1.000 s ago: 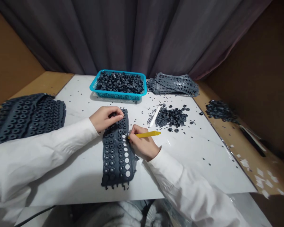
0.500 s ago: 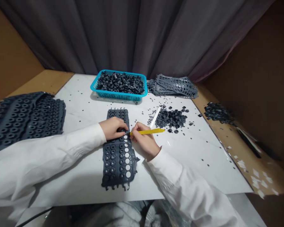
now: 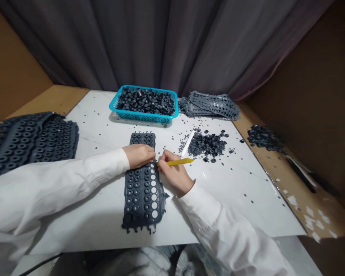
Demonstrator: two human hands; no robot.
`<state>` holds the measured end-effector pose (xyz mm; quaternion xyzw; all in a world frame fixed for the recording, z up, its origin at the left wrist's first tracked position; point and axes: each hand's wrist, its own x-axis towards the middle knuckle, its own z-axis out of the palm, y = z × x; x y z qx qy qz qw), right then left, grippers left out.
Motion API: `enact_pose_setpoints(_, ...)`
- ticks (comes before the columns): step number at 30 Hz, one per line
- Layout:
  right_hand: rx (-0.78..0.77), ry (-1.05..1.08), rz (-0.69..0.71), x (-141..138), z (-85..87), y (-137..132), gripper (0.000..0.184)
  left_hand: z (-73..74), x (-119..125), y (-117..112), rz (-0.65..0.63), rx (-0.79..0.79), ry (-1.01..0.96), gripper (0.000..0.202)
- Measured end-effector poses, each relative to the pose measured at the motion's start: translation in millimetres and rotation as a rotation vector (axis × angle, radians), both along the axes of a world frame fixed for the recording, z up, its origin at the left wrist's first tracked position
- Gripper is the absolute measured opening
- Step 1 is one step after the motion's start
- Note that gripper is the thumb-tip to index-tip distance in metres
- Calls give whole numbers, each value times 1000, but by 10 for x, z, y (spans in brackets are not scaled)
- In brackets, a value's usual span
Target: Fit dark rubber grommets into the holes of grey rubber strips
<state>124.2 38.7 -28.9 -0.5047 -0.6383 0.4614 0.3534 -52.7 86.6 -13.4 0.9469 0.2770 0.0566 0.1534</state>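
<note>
A dark grey rubber sheet (image 3: 142, 184) with rows of raised rings lies lengthwise before me on the white board. Down its right side runs a line of round holes showing white. Across the sheet's upper part rests my left hand (image 3: 140, 155), its fingers curled and closed at the top of that line; what they pinch, if anything, is hidden. My right hand (image 3: 175, 172) is closed around a slim yellow pen-like tool (image 3: 179, 162), whose tip meets the sheet beside my left fingertips. I cannot make out the tip's kind.
A blue basket (image 3: 145, 116) of small black parts stands at the back. Punched sheets (image 3: 212, 105) lie right of it. A white stick (image 3: 187, 143) touches a pile of dark bits (image 3: 208, 143). More ringed sheets (image 3: 31, 142) are stacked left. Black pieces (image 3: 264, 137) sit at far right.
My left fingers have closed together and shifted slightly near the top of the hole line. The yellow tool's rear end has moved a little left, its tip staying at the sheet.
</note>
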Motion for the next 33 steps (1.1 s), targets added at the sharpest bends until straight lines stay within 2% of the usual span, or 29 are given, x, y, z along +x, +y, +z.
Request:
enact_pose_setpoints(3, 19, -17, 5, -9, 5, -7, 14, 83, -87, 12, 108, -50, -220, 23)
enact_pose_setpoints(7, 5, 36, -2, -5, -55, -3, 14, 334, -147, 108, 442, -70, -420, 24)
enact_pose_setpoints(9, -9, 78, -8, 0, -77, -3, 12, 422, -183, 215, 553, -109, -484, 28)
enact_pose_setpoints(12, -52, 160, -39, -1, -72, -7, 10, 474, -255, 477, 628, -100, -501, 30)
enact_pose_setpoints(16, -101, 292, -89, -17, -47, -10, 11, 534, -289, 1018, 716, 94, -417, 27)
enact_pose_setpoints(19, -101, 346, -104, -27, -60, -7, 12, 608, -170, 1439, 708, 218, -366, 25)
enact_pose_setpoints(23, -87, 346, -84, -25, -98, 2, 12, 614, 198, 1798, 577, 261, -287, 24)
enact_pose_setpoints(28, -72, 297, -87, -15, -107, 19, 10, 480, 644, 1971, 480, 263, -185, 26)
enact_pose_setpoints(33, -86, 310, -96, -25, -118, 26, 10, 465, 698, 2017, 498, 251, -87, 33)
